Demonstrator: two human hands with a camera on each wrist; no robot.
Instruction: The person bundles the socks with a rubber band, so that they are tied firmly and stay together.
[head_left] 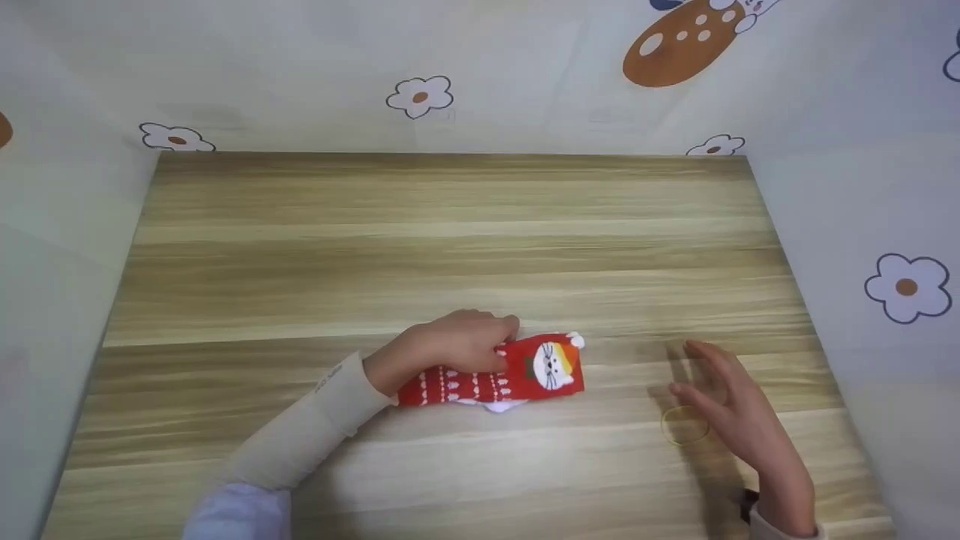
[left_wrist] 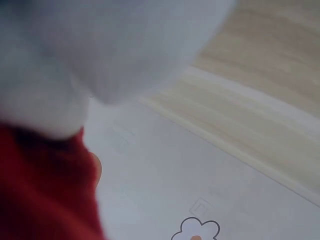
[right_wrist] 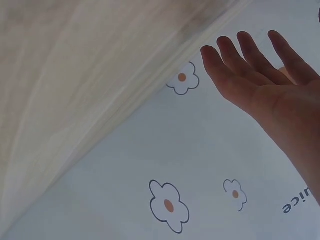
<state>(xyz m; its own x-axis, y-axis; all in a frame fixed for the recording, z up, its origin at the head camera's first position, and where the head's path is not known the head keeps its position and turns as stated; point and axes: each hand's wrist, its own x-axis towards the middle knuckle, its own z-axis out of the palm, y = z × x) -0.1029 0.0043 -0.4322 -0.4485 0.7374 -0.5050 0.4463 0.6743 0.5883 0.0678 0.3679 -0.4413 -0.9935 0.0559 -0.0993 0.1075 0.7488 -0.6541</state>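
Near the middle of the table [head_left: 450, 247], toward its near side, lies a red sock [head_left: 521, 371], its long side running left to right. White hearts and little tree shapes run in bands over its left part; its right end shows a white cat face with whiskers and an orange-yellow hat. A white pompom [head_left: 575, 340] sits at the far right corner, and a bit of white cloth [head_left: 506, 406] pokes out along the near edge. The left hand [head_left: 457, 341] grips the sock from above, fingers curled onto it. Faint printing marks the beige left sleeve [head_left: 315, 420], too small to read. Well to the right, the right hand [head_left: 739, 416] is held with its fingers loosely extended and apart. Just beside its thumb is a thin yellow rubber band [head_left: 662, 427] on the table. Flowers with brown centres dot the pale wall [head_left: 285, 67] beyond; in the right wrist view, the letters "uice" [right_wrist: 297, 200] can be read on the wall, partly cut off by the wrist.
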